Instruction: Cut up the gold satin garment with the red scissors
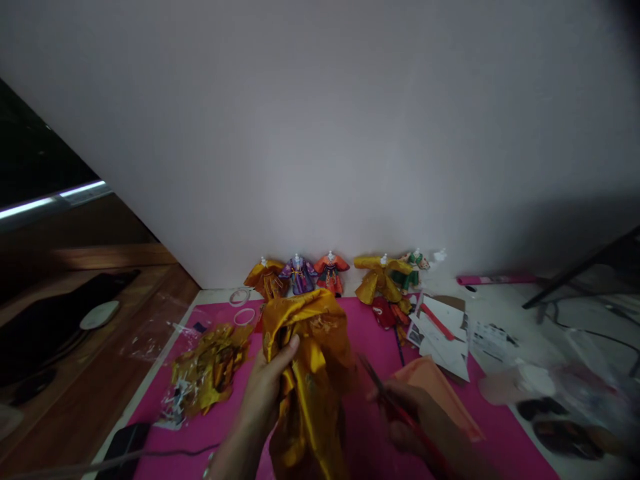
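Note:
In the head view, my left hand grips a golden-yellow satin cloth, its thumb lying over the folds. The cloth hangs down in loose pleats past the bottom edge. To its right, my right hand is closed around a slim red tool with a dark, pointed front end. Motion blur hides the tool's exact kind. Its tip points up and left, apart from the cloth. The fingers of my left hand are hidden behind the fabric.
Several small doll costumes on stands line the wall. Yellow fabric scraps and clear plastic lie left on the pink mat. Papers with a red strip, an orange sheet and a bottle are right. A dark phone-like object lies front left.

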### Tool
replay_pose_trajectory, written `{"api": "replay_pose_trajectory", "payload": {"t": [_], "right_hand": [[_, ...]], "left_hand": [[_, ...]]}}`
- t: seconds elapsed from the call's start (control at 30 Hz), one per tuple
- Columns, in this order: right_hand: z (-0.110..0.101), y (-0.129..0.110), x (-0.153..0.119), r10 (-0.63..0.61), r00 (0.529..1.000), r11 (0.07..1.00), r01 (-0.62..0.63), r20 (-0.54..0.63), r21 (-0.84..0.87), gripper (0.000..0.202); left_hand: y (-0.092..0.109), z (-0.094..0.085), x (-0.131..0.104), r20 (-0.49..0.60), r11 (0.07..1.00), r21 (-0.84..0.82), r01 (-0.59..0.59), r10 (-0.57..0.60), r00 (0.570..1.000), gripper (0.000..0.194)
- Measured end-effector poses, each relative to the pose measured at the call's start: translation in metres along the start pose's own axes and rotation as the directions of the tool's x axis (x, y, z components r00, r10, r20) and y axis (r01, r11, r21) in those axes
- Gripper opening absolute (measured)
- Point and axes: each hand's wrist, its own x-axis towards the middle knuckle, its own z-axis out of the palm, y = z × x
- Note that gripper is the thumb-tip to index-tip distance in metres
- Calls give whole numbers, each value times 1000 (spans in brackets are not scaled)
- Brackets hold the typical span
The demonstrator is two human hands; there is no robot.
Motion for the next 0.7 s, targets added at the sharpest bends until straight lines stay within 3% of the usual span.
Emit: {"api": "replay_pose_trajectory", "payload": {"t": [0.1, 0.2, 0.33, 0.5, 0.7], "right_hand": [[-10, -5, 2, -69, 982, 997, 63, -177, -39, 41], [-16, -8, 17, -205, 926, 967, 142, -317, -211, 34], [-19, -6, 48, -307, 911, 922, 212, -276, -325, 40], [-9, -7, 73, -284, 941, 941, 236, -185, -242, 53], [4, -14, 87, -261, 948, 963, 244, -184, -112, 41]], "left_hand": [[-9, -9, 12, 72, 998, 67, 5, -9, 997, 45], [-22, -13, 20, 146, 994, 105, 29, -45, 988, 35], [-38, -15, 26, 269, 985, 163, 61, -104, 958, 38], [-43, -20, 28, 418, 964, 261, 54, -163, 894, 40], [-42, -22, 35, 551, 934, 358, -8, -204, 809, 43]]}}
